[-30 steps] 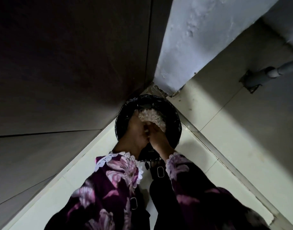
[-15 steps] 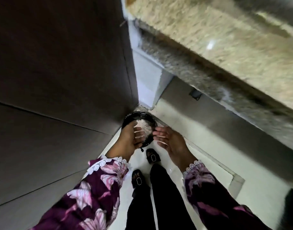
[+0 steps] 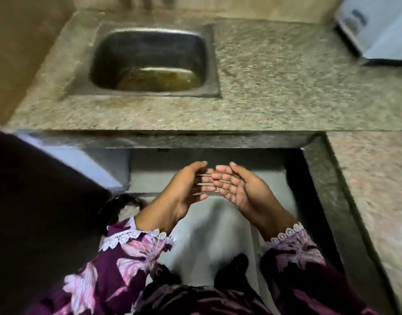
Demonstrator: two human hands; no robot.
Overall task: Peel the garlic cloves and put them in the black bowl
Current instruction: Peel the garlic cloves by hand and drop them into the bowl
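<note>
Both the left hand and right hand hang spread and empty below the surface's front edge, while neither garlic nor black bowl shows, so progress cannot be judged.

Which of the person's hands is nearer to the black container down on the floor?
The left. The left hand is raised just up and right of the black container, its forearm passing right beside it. The right hand is farther right, beyond the left hand. Both hold nothing.
</note>
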